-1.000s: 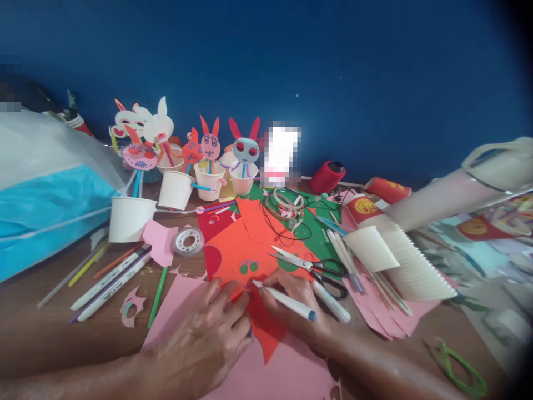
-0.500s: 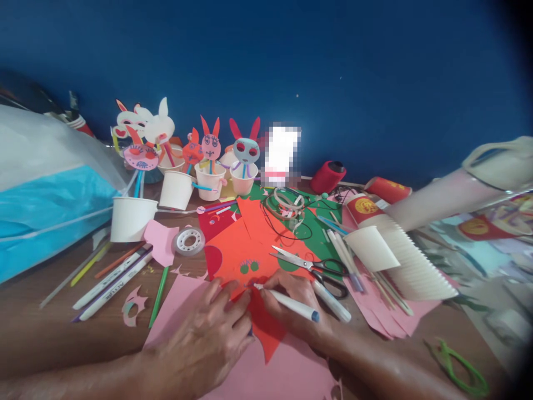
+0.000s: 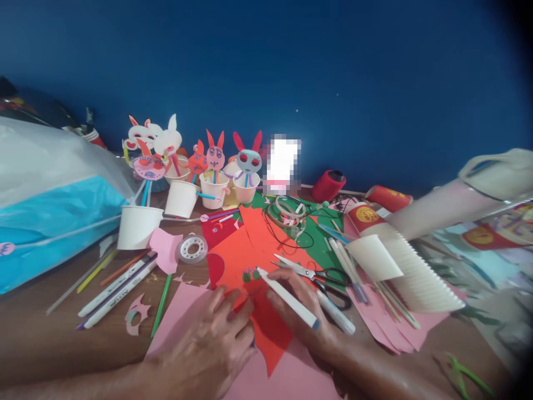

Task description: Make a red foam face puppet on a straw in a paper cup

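Note:
My right hand (image 3: 297, 303) grips a white marker (image 3: 291, 303) with a blue end. Its tip is at the right one of two green spots (image 3: 251, 275) with lash marks above them. The spots are on an orange-red paper piece (image 3: 270, 347) with a pointed lower end, and a curved line shows below them. My left hand (image 3: 216, 333) lies with fingers spread over the left side of that piece. Something small and dark blue shows at its edge, too hidden to name. Pink paper (image 3: 250, 380) lies underneath. Black-handled scissors (image 3: 310, 273) rest beyond my right hand.
Paper cups (image 3: 139, 228) with rabbit-faced figures stand at the back left. A tape roll (image 3: 192, 249), markers (image 3: 119, 291) and a pink scrap (image 3: 164, 250) lie at left. At right are a tipped cup (image 3: 372, 255), corrugated card (image 3: 420, 278) and a red thread spool (image 3: 328, 186).
The marker's tip has gone from the curved line below the green spots up to the right spot. My left hand stays on the paper. The whole view has shifted slightly.

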`<state>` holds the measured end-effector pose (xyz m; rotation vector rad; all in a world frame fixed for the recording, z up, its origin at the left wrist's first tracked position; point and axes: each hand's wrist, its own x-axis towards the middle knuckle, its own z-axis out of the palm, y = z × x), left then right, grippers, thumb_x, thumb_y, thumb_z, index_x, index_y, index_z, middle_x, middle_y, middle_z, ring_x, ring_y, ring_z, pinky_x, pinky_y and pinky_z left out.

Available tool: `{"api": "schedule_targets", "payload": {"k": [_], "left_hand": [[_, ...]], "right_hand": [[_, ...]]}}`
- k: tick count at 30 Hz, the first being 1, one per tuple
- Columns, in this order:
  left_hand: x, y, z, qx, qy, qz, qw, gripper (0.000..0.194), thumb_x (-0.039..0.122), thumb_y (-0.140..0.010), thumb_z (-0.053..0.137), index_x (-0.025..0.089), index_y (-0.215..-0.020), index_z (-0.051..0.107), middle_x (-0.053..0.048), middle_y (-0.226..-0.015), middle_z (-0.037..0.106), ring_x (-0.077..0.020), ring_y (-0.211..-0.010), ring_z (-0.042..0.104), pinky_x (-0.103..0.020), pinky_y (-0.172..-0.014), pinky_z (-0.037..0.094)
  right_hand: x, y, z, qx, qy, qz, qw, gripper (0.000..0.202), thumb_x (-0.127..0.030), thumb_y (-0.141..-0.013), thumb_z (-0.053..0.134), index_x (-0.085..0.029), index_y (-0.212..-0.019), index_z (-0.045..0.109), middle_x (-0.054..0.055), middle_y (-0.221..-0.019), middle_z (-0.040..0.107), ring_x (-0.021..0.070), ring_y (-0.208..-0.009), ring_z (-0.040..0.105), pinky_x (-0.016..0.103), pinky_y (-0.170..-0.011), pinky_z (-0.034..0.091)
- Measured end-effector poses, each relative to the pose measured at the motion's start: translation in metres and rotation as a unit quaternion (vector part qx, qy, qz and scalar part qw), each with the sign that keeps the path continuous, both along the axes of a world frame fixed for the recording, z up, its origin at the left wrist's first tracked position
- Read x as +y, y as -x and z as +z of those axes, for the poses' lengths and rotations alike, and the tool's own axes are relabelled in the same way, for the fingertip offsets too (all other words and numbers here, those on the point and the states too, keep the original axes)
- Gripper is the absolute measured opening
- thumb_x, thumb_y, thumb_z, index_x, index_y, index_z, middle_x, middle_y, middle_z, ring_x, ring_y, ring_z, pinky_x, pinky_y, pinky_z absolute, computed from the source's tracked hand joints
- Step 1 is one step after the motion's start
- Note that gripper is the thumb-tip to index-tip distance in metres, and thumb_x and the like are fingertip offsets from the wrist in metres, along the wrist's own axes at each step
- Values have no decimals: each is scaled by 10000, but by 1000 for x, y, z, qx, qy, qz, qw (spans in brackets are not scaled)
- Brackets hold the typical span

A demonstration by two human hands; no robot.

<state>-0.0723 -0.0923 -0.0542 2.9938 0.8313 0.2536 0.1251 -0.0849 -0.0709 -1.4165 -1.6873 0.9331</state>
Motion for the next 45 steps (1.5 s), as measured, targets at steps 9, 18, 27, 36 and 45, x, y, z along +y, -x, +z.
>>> {"api": "schedule_targets", "payload": {"k": [9,18,27,36,45], "left_hand": [[1,-2,1,-8,-22,14,1000,252,344,-869,416,183,-946,594,-55,-1054,616,-223,-1058,482,-444,-985,170],[0,1,-3,14,-2,-2,1000,243,322,-868,411,195,-998,571,-70,-1145,572,-246,-1103,447,-482,-998,130],[0,2,-5,20,3,-15,1000,228,302,-840,460,196,-1007,575,-84,-1127,572,-258,-1108,437,-497,-996,153],[-2,2,-6,26,-4,-15,1000,224,287,-811,504,200,-1001,586,-81,-1120,578,-261,-1117,425,-501,-1002,154],[-2,1,-4,32,-12,-16,999,237,318,-822,486,205,-1003,588,-79,-1125,577,-252,-1098,439,-497,-1003,149]], "right_hand": [[1,4,2,18,-22,-15,999,58,-214,-800,511,-185,-776,555,2,-706,617,126,-662,579,218,-627,465],[5,6,4,1,-9,-56,998,98,-226,-752,518,-165,-675,520,-6,-580,574,116,-515,537,211,-484,434],[4,4,-4,-61,-11,-29,998,105,-236,-769,522,-164,-710,569,-7,-602,602,110,-533,547,204,-506,433],[3,7,-4,-70,-46,-11,996,80,-188,-769,518,-169,-728,583,-6,-631,634,107,-536,575,198,-516,440],[3,7,-10,-66,-73,-8,995,81,-209,-786,518,-184,-742,581,4,-649,656,115,-555,604,203,-528,454]]}}
